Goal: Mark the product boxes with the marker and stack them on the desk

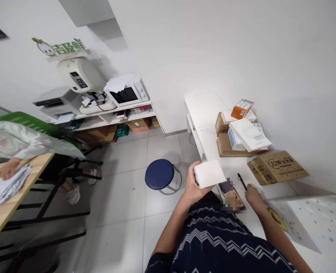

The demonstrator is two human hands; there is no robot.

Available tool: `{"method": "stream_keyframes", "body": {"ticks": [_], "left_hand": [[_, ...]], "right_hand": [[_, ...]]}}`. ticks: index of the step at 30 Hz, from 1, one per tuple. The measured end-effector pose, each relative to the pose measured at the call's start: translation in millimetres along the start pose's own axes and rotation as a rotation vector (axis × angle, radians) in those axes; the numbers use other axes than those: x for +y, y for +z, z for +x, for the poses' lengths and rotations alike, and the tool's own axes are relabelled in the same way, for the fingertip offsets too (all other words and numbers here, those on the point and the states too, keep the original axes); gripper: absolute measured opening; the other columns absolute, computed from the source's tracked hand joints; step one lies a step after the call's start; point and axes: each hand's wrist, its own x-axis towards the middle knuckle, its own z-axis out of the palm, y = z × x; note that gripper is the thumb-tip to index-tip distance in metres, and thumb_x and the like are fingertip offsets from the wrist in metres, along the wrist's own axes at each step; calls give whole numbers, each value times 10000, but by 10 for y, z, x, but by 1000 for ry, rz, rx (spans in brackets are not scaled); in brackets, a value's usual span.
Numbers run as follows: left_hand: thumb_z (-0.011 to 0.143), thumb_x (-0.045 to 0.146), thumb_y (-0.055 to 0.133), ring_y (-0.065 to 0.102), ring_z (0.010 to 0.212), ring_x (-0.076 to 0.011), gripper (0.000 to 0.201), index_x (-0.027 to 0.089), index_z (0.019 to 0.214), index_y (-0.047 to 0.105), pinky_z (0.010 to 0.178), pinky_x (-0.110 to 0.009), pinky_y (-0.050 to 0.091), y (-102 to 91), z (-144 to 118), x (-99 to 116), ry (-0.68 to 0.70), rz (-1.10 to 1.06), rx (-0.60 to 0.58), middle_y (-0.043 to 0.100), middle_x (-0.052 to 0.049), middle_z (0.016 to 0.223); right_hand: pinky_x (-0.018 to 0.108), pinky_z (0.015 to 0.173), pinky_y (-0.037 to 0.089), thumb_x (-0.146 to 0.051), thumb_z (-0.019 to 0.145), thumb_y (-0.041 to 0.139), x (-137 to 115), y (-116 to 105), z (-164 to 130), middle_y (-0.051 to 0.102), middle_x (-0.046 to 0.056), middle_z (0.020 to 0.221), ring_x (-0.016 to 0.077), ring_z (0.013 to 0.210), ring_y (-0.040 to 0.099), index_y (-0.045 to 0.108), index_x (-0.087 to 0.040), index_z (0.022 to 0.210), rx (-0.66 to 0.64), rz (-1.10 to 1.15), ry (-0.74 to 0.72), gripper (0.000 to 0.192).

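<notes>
My left hand (194,187) is closed around a small white block-shaped pack (210,173) and holds it up near the table's front edge. Its top face is plain and pale; I cannot make out its kind. Over the white table (206,110), my right hand (253,195) has its fingers closed at the near end of a slim black pen (242,182), which points away from me. Between the two hands lies a flat, phone-like thing (233,197), partly blurred out.
Boxes are piled at the back, with a white power bank box (250,134) on top. A cardboard carton (277,167) stands to the right. A blue stool (160,174) is on the floor. At the left, a seated person handles papers (8,189). A microwave (126,93) sits on the shelf.
</notes>
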Motion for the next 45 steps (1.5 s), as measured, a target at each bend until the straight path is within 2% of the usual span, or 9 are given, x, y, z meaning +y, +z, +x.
{"method": "stream_keyframes", "body": {"ticks": [5, 8, 11, 19, 23, 28, 33, 38, 45], "left_hand": [[643, 419, 870, 618, 1144, -285, 912, 239, 1374, 354, 998, -448, 498, -1, 22, -30, 18, -37, 24, 564, -139, 1296], [645, 408, 868, 623, 1143, -295, 900, 243, 1368, 359, 998, -465, 496, -12, 33, -51, 15, -31, 35, 568, -144, 1296], [634, 401, 871, 611, 1160, -303, 891, 236, 1352, 371, 1010, -468, 485, -25, 35, -83, 20, -30, 62, 564, -146, 1300], [616, 386, 882, 603, 1174, -295, 888, 228, 1336, 387, 1024, -443, 476, -42, 39, -125, 10, -14, 92, 571, -136, 1296], [614, 342, 875, 587, 1204, -295, 900, 225, 1355, 378, 1052, -434, 450, -76, 67, -149, -11, 6, 116, 553, -145, 1330], [604, 312, 870, 587, 1194, -293, 852, 229, 1320, 416, 1026, -415, 453, -142, 135, -202, -62, 12, 164, 566, -137, 1309], [594, 324, 868, 597, 1154, -286, 767, 222, 1234, 457, 989, -401, 463, -182, 183, -197, -79, -27, 189, 578, -124, 1254], [557, 317, 886, 600, 1117, -272, 759, 227, 1196, 487, 976, -379, 458, -132, 179, -176, -101, -61, 191, 598, -95, 1209], [615, 249, 781, 593, 1118, -259, 675, 220, 1219, 479, 1009, -393, 446, -36, 103, -177, -96, -72, 138, 593, -83, 1194]], "right_hand": [[397, 898, 518, -393, 1014, 481, -230, 122, -176, 645, 170, 1186, 261, 1046, 671, 563, -116, 1311, 48, -8, -98, 415], [456, 869, 509, -507, 942, 550, -406, 278, -338, 622, 195, 1218, 368, 1116, 639, 532, -166, 1381, 39, -8, -152, 557], [527, 879, 486, -457, 916, 583, -491, 416, -460, 570, 240, 1282, 440, 1160, 587, 456, -130, 1456, 54, 5, -175, 644], [545, 960, 444, -317, 866, 571, -445, 442, -443, 559, 277, 1299, 449, 1242, 517, 505, -97, 1405, 55, 237, -199, 586], [544, 1016, 425, -351, 780, 614, -402, 304, -349, 662, 205, 1174, 410, 1202, 575, 533, -122, 1391, -25, 486, -162, 658], [432, 849, 562, -552, 890, 428, -346, -106, -477, 745, 117, 1075, 294, 983, 710, 496, -182, 1432, -193, 930, -187, 659], [409, 828, 582, -525, 841, 602, -413, -798, -975, 749, 149, 1176, 291, 937, 726, 710, -159, 1164, -578, 1834, -129, 500], [403, 805, 585, -670, 867, 530, -693, -1193, -1413, 769, 166, 1120, 280, 894, 732, 746, -144, 1143, -884, 1993, -203, 632], [375, 795, 579, -581, 923, 492, -1203, -1062, -1613, 751, 175, 1166, 265, 917, 722, 719, -96, 1197, -1260, 1981, -380, 602]]}}
